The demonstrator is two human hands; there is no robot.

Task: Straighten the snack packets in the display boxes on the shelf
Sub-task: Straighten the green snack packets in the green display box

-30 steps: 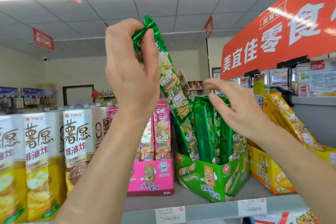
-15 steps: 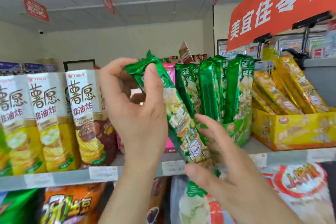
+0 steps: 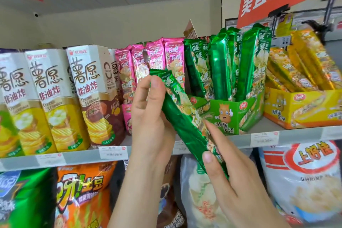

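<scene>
1. The left hand (image 3: 149, 120) is pinching the green packet (image 3: 183, 126) at its top.
2. The right hand (image 3: 236, 181) is pinching its lower end.
3. It is slanting before the shelf (image 3: 305, 135), near the green display box (image 3: 227, 114).

A long green snack packet (image 3: 183, 126) is held tilted in front of the shelf (image 3: 83, 157), its top end pinched by the left hand (image 3: 149, 116) and its lower end by the right hand (image 3: 233, 181). More green packets (image 3: 222, 65) are stood upright in the green display box (image 3: 227, 114). To its left, pink packets (image 3: 148, 65) are stood in a pink display box (image 3: 127, 114). To its right, yellow packets (image 3: 296, 68) are leaned, tops leftward, in the yellow display box (image 3: 303, 107).
</scene>
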